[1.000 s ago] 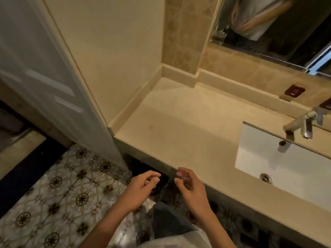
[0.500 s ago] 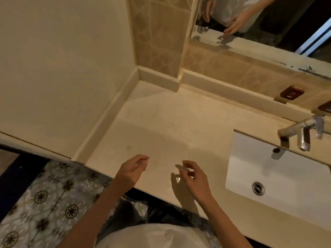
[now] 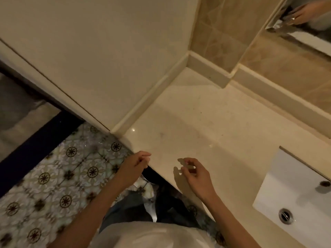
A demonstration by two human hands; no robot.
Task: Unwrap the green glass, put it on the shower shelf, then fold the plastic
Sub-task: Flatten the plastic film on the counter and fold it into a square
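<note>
My left hand (image 3: 138,163) hovers at the front edge of the beige counter (image 3: 206,122), fingertips pinched together. My right hand (image 3: 195,176) is over the counter a little to the right, also pinched. A clear plastic sheet (image 3: 150,211) hangs between and below them; it is nearly invisible and shows only as pale glints in front of my legs. The mirror (image 3: 304,18) at top right reflects a hand holding shiny crumpled plastic. The green glass and the shower shelf are out of view.
A white sink (image 3: 279,190) with a metal drain (image 3: 286,216) is set into the counter at the right. A beige wall panel (image 3: 100,56) borders the counter's left end. Patterned floor tiles (image 3: 59,176) lie at lower left, beside a dark threshold strip (image 3: 34,151).
The view has swung and tilted left, so the tap has left the frame. My hands have drawn further apart and stay pinched at the counter edge.
</note>
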